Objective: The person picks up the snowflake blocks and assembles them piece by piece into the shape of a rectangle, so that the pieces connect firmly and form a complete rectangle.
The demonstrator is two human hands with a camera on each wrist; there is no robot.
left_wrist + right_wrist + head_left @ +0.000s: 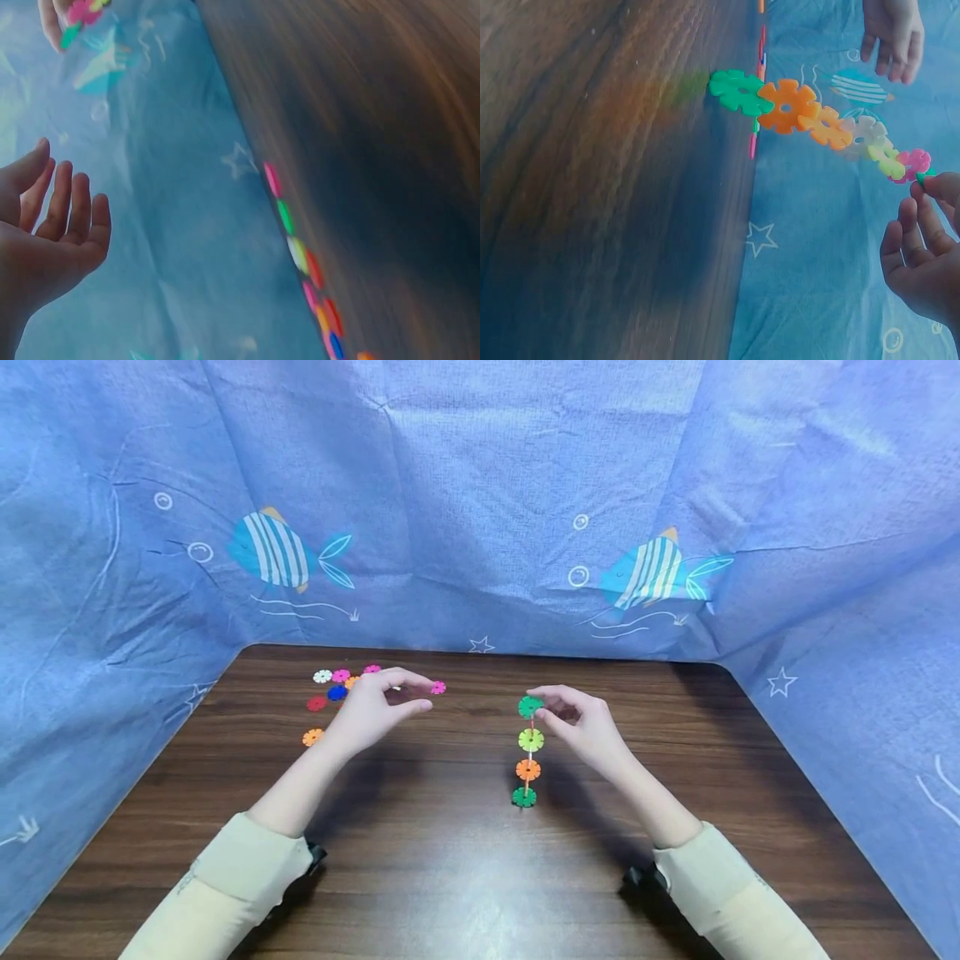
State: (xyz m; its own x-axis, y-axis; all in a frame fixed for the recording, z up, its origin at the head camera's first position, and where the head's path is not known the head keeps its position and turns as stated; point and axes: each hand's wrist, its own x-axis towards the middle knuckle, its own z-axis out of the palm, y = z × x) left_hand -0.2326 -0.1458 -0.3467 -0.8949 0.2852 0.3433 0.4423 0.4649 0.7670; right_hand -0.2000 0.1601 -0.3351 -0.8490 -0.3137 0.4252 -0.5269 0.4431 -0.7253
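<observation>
My right hand [581, 718] pinches the green top disc [530, 707] of an upright chain of notched, flower-shaped plastic discs. Below it, in the right wrist view, follow a pink disc [915, 163], a yellow-green disc [886, 161], a whitish disc [868, 135], two orange discs [786, 107] and a green disc [739, 92] at the bottom. Neighbouring discs are slotted together, some seen edge-on from the head. Whether the lowest one touches the table cannot be told. My left hand [56, 240] is empty, its fingers loosely bent, near a loose pink disc [438, 687].
Loose discs lie at the table's far left, among them a white disc [322, 677], a blue disc [337, 692], a red disc [317, 703] and an orange disc [312, 737]. Behind the brown wooden table [450, 860] hangs a blue fish-patterned cloth [480, 527].
</observation>
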